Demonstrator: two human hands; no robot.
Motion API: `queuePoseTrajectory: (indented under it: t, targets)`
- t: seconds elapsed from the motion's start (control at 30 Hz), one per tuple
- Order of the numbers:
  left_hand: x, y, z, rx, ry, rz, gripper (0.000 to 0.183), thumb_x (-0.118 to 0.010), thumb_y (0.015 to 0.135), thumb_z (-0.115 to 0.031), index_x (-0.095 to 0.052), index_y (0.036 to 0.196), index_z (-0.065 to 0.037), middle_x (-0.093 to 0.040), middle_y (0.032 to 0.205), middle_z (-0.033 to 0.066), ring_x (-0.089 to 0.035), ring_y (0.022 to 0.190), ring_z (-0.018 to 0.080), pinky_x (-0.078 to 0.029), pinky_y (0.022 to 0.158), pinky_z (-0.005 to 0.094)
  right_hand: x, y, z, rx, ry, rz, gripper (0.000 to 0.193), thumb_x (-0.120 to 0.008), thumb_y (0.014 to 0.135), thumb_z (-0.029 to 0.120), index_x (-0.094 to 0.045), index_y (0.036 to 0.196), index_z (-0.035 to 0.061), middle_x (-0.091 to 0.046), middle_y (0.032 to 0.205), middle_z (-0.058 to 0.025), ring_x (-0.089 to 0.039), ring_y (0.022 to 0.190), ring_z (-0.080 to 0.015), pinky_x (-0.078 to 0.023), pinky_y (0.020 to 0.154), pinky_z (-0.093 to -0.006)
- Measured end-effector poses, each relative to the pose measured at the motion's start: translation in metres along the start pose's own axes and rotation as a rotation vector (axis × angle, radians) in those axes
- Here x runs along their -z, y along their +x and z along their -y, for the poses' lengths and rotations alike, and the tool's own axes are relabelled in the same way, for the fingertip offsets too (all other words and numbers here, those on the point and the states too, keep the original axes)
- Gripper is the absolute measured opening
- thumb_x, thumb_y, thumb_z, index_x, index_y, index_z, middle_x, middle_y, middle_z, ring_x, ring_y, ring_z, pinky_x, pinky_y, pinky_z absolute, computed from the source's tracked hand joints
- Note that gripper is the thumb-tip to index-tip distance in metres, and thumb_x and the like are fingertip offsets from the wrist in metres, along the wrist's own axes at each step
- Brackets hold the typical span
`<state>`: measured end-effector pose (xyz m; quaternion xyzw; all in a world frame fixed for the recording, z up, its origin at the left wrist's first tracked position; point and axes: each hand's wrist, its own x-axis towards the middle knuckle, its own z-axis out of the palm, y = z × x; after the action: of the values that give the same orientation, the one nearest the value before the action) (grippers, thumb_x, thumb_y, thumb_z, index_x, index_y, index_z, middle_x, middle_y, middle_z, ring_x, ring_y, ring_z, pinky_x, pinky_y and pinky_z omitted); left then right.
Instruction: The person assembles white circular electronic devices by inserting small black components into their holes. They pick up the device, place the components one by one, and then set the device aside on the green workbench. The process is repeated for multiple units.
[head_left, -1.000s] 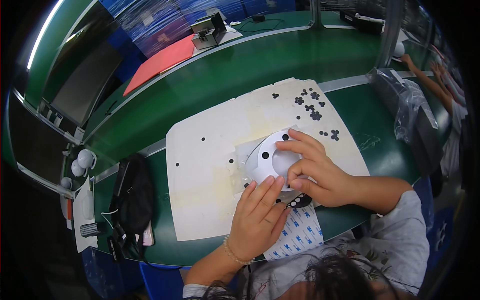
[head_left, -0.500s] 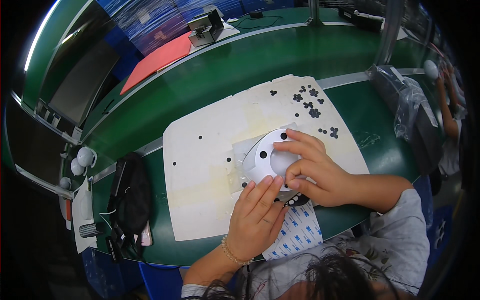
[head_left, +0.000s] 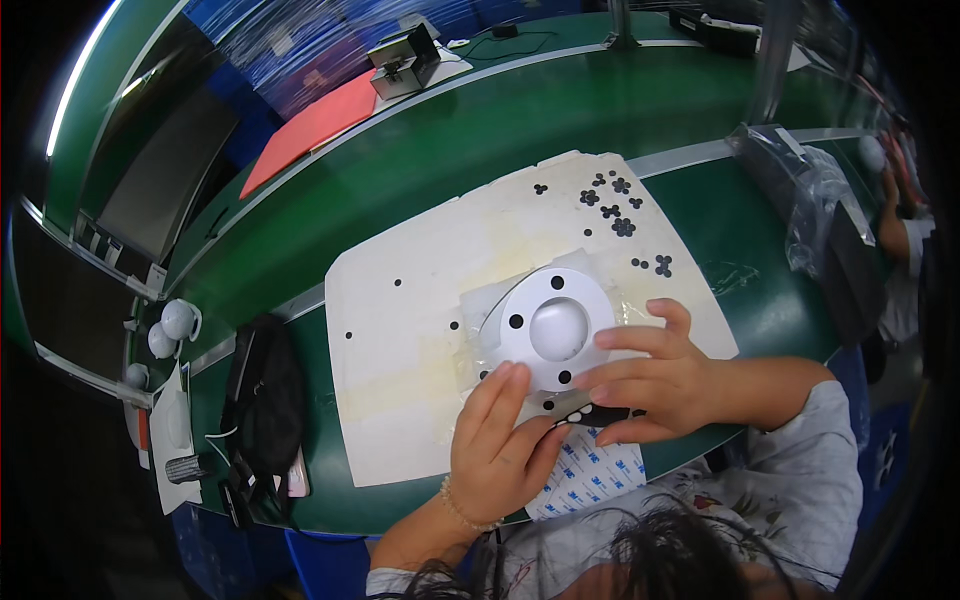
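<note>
A white ring-shaped plastic part (head_left: pixel 597 300) with a round central opening lies on a clear film pad (head_left: pixel 480 300). Several black dots sit around its face. My left hand (head_left: pixel 497 440) rests two fingertips on the ring's lower left edge. Its thumb and forefinger pinch the end of a black sheet with white round spots (head_left: pixel 605 415), seemingly a sheet of dot stickers. My right hand (head_left: pixel 665 378) is at the ring's lower right, fingers apart and slightly curved, holding nothing visible. Part of the black sheet is hidden under the right fingers.
A cream board (head_left: pixel 400 400) on the green table (head_left: pixel 700 210) bears loose black dots and clusters (head_left: pixel 623 227). White printed backing paper (head_left: pixel 590 475) lies near me. At left are a black bag (head_left: pixel 265 400) and white rounded parts (head_left: pixel 178 320); a plastic-wrapped dark box (head_left: pixel 800 200) is at right.
My right hand has drawn back from the ring toward the lower right, its fingers spreading and uncovering the ring's opening. My left fingertips have slid slightly down and left along the edge.
</note>
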<state>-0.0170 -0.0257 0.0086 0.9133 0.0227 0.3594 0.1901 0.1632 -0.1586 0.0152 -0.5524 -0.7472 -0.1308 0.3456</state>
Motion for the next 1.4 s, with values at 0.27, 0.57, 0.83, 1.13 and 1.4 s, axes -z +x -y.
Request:
queuePoseTrajectory:
  t: [0.27,0.57,0.83,1.13,1.4]
  targets:
    - [0.003,-0.008,0.004,-0.161,0.119,-0.095,0.02,-0.073,0.068,-0.011,-0.063,0.084,-0.006,-0.045,0.126,0.0165,-0.044,0.116,0.0349,-0.038,0.093,0.0438,0.008,0.002,-0.001,-0.29,0.39,0.129,0.024,-0.07,0.074,0.025,-0.062,0.095,0.0143,-0.059,0.101,0.0013,-0.049,0.107,-0.0184,-0.027,0.092,-0.0434]
    - [0.002,-0.003,0.005,-0.086,0.091,0.0,0.019,-0.072,0.068,-0.011,-0.062,0.083,-0.006,-0.053,0.12,0.0152,-0.047,0.115,0.0319,-0.033,0.097,0.0436,0.007,-0.004,-0.019,-0.174,0.256,-0.07,0.011,-0.063,0.08,0.017,-0.062,0.09,0.0117,-0.048,0.125,-0.0118,-0.034,0.123,-0.031,-0.027,0.096,-0.0422]
    - [-0.003,0.001,0.006,-0.051,0.095,0.149,0.017,-0.071,0.068,-0.009,-0.061,0.081,-0.006,-0.051,0.123,0.015,-0.044,0.12,0.0318,-0.031,0.099,0.0463,-0.006,-0.002,-0.028,-0.46,0.488,-0.101,0.014,-0.058,0.085,0.02,-0.061,0.091,0.0071,-0.041,0.132,-0.016,-0.026,0.128,-0.0342,-0.022,0.103,-0.0435]
    - [-0.002,0.004,0.004,-0.035,0.081,0.124,0.012,-0.069,0.07,-0.01,-0.062,0.078,-0.005,-0.054,0.121,0.0122,-0.047,0.117,0.0268,-0.037,0.095,0.0419,-0.008,0.001,-0.027,-0.431,0.461,-0.088,0.016,-0.058,0.085,0.021,-0.061,0.09,0.0062,-0.042,0.131,-0.0154,-0.028,0.127,-0.0341,-0.022,0.102,-0.0434]
    - [-0.002,0.002,0.005,-0.037,0.08,0.141,0.018,-0.072,0.067,-0.008,-0.06,0.081,-0.006,-0.051,0.124,0.0133,-0.043,0.12,0.0311,-0.035,0.096,0.0458,-0.011,0.0,-0.028,-0.457,0.553,-0.106,0.015,-0.058,0.085,0.021,-0.061,0.09,0.0065,-0.044,0.13,-0.0147,-0.031,0.124,-0.0323,-0.024,0.101,-0.0421]
